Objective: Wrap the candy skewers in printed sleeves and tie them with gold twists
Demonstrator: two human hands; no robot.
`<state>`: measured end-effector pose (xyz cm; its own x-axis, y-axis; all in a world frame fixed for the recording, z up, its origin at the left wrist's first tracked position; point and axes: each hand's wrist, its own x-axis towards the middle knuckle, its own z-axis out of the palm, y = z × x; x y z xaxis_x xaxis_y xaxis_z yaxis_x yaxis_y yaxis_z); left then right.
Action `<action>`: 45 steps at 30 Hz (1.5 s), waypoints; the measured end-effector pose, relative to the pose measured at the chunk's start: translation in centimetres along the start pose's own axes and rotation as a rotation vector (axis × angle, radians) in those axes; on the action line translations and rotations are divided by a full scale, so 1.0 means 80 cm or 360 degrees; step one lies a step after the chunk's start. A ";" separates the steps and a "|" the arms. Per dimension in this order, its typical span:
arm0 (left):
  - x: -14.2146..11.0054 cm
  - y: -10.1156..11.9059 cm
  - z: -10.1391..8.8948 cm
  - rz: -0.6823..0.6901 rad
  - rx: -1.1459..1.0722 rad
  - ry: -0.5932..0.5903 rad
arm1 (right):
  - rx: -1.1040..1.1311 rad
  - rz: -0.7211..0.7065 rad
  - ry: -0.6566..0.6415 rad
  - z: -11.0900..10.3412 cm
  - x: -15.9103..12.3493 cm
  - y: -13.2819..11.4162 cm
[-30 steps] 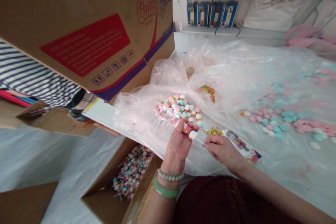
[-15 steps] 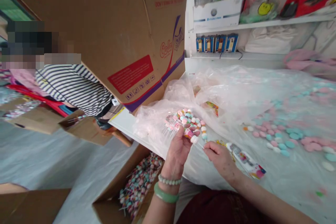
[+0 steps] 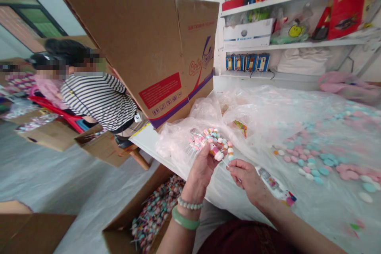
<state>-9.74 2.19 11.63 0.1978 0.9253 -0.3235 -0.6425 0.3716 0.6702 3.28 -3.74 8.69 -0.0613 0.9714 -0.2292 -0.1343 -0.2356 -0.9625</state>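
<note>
The person's left hand (image 3: 202, 174) is curled and holds a bunch of small round pastel pink, white and blue candies on thin white sticks (image 3: 212, 143), above a crumpled clear plastic sheet (image 3: 268, 107). The right hand (image 3: 247, 178) pinches one thin white stick (image 3: 229, 165) between thumb and forefinger, at 10 o'clock from this hand. A printed paper strip (image 3: 275, 182) lies at its 3 o'clock. Flat pastel round candies (image 3: 309, 166) lie further right. An open brown cardboard box (image 3: 131, 202), full of candy sticks, stands at 7 o'clock from the left hand.
</note>
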 end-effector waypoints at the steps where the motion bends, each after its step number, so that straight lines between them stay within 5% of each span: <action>1: 0.000 0.004 -0.001 0.0030 -0.0055 0.0002 | 0.0016 0.0034 -0.0010 0.000 -0.001 -0.001; 4: 0.004 0.012 -0.005 0.0097 -0.0231 -0.0021 | -0.0201 -0.0034 0.0000 -0.001 -0.003 -0.002; 11: 0.009 0.019 -0.024 0.0226 -0.0110 0.0158 | -0.1492 -0.0856 0.0173 -0.018 0.007 0.011; 15: 0.007 0.008 -0.023 0.0211 -0.0006 0.0136 | -0.1773 -0.0994 0.0110 -0.017 0.015 0.019; 20: 0.008 0.001 -0.024 0.0179 -0.0033 0.0127 | -0.1532 -0.0936 0.0132 -0.001 0.022 0.024; 24: 0.013 0.019 -0.036 -0.0017 -0.0205 0.0052 | -0.1146 -0.0713 0.0055 0.002 0.020 0.019; 28: 0.021 0.031 -0.041 0.0017 -0.0393 0.0087 | -0.0987 -0.0524 -0.0058 0.006 0.018 0.009; 39: 0.030 0.014 -0.043 -0.0104 -0.0488 0.0001 | -0.0388 0.0053 -0.0127 0.021 0.026 0.018; 45: 0.028 0.016 -0.056 -0.0077 -0.0471 0.0043 | -0.0148 0.0176 -0.0129 0.016 0.026 0.015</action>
<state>-13.41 4.44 8.78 0.2162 0.9033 -0.3705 -0.8214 0.3734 0.4312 1.73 -2.05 7.21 -0.1505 0.9334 -0.3258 -0.0304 -0.3337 -0.9422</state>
